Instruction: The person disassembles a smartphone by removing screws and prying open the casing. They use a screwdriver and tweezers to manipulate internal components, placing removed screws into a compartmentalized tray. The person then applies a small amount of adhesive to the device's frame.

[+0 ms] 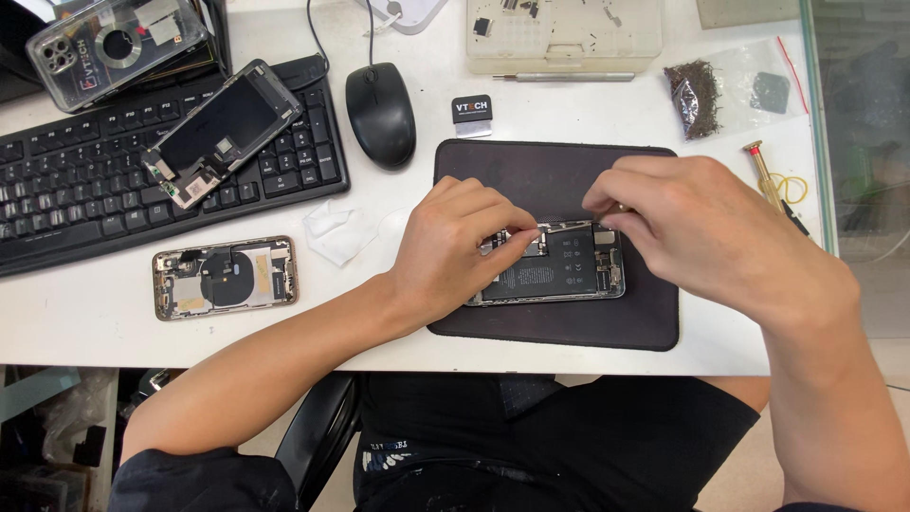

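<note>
1. Viewing my opened smartphone with its black battery exposed (pixel 559 265), flat on the dark rectangular work mat (pixel 569 322); my left hand (pixel 455 251) pinches its top edge, and my right hand (pixel 701 223) pinches something small at its upper right corner.
2. Around: black keyboard (pixel 76 190) carrying a detached screen (pixel 223 133), black mouse (pixel 380 114), gold phone back housing (pixel 226 277), red-handled screwdriver (pixel 764 175).
3. Hidden: fingertips cover the item pinched.

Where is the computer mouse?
The black mouse sits near the top middle of the head view, right of the keyboard and just up-left of the dark mat.
</note>
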### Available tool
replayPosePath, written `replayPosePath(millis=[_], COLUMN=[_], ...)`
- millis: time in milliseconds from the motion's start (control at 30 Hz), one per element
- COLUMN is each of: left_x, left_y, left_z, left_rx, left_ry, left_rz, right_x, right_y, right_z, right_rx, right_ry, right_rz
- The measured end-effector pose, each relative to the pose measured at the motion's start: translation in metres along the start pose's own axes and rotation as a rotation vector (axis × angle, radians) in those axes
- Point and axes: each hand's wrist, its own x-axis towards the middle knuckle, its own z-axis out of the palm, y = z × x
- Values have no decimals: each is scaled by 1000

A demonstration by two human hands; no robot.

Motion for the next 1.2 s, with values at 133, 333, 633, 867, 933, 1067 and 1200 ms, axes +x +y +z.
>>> replayPosePath(millis=[133, 333, 633, 867, 933, 1067, 1200], left_x=[-1, -1, 0, 0, 1, 1, 1], left_y=[-1, 0, 0, 0, -1, 0, 1], left_z=[1, 2, 3, 4, 4, 7, 10], left_rx=[3, 4, -3, -34, -49, -66, -82], left_ry=[-16, -14, -12, -26, -33, -68, -76], left_rz=[5, 5, -4, -22, -23, -29, -18], right_x=[-4, -12, -16, -26, -32, -36, -36], right_y=[-3, -3, -5, 11, 17, 26, 31], right_z=[3, 5, 5, 9, 10, 25, 37], right_rx=[-77, -140, -221, 132, 314, 669, 792], right_ry=[31, 97, 84, 237, 349, 478, 422], right_rz=[-22, -138, 35, -68, -52, 7, -26])
